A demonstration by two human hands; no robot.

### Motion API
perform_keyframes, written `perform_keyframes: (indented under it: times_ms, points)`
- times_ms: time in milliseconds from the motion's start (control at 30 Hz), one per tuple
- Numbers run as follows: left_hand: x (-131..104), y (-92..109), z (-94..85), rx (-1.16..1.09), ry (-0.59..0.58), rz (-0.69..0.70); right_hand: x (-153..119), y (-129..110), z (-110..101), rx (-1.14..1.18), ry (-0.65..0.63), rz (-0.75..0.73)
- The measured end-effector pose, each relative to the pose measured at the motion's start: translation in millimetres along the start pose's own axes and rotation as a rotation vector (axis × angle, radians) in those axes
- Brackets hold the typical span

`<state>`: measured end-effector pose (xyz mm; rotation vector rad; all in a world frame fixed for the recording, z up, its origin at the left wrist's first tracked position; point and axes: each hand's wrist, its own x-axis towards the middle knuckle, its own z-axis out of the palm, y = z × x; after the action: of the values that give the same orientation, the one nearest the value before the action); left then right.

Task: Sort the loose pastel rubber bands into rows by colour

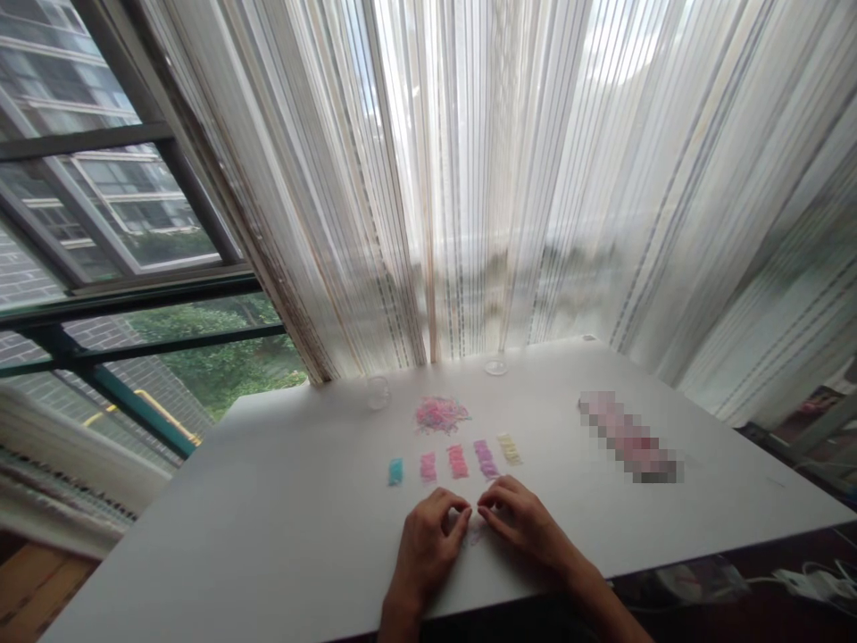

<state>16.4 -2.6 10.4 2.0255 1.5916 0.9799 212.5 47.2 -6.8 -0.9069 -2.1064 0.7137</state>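
Near the front edge of the white table (281,518), my left hand (432,536) and my right hand (526,522) face each other, fingertips almost meeting. Thumb and forefinger are pinched on both; what they hold, if anything, is too small to make out. Just below the fingertips lies a small pale pink-purple bit (477,534), partly hidden by the right hand. Beyond the hands runs a row of small packets: a teal packet (395,471), a pink packet (428,467), a coral packet (457,461), a purple packet (486,458) and a yellow packet (510,449).
Behind the packets is a loose pile of pink and pastel small pieces (440,413). A clear round container (378,393) stands at its left, a clear round dish (495,367) farther back. A blurred-out pink object (629,438) lies at right. Sheer curtains (469,223) border the table's back.
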Motion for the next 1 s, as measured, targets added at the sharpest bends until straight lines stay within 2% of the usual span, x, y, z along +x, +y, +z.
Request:
perform_keyframes:
  times_ms: [533, 767, 1000]
  points:
    - [-0.2, -4.9, 2.6, 0.007, 0.025, 0.0, 0.4, 2.9, 2.5, 0.003, 0.034, -0.004]
    - [-0.5, -5.5, 2.5, -0.004, 0.031, 0.01, 1.0, -1.0, -3.2, 0.051, 0.064, 0.052]
    - [-1.2, -6.7, 2.5, -0.058, 0.022, 0.046, 0.7, -3.1, -3.2, 0.073, 0.015, 0.04]
